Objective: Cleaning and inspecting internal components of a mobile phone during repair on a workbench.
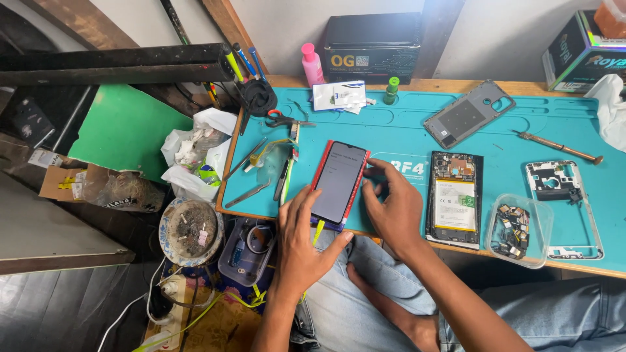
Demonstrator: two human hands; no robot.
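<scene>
The smartphone [340,182] lies face up near the front edge of my teal work mat [404,140], its screen lit grey, sitting in a red-edged case. My left hand [305,240] rests open at its lower left corner, fingers spread and touching the edge, closed on nothing. My right hand [391,205] lies along its right side, fingertips [373,171] pressing the case's rim, not clasping it either.

Just right of that hand is an opened phone [454,199] with its battery and boards exposed. Beyond it stands a clear plastic tray [520,229] of small parts, then a bare phone mid-frame [565,207]. A grey back cover [469,113] lies further up the mat, a screwdriver [557,146] to its right. Left of the smartphone are tweezers [248,193] and scissors [285,120]. A pink bottle [312,64] stands by the wall.
</scene>
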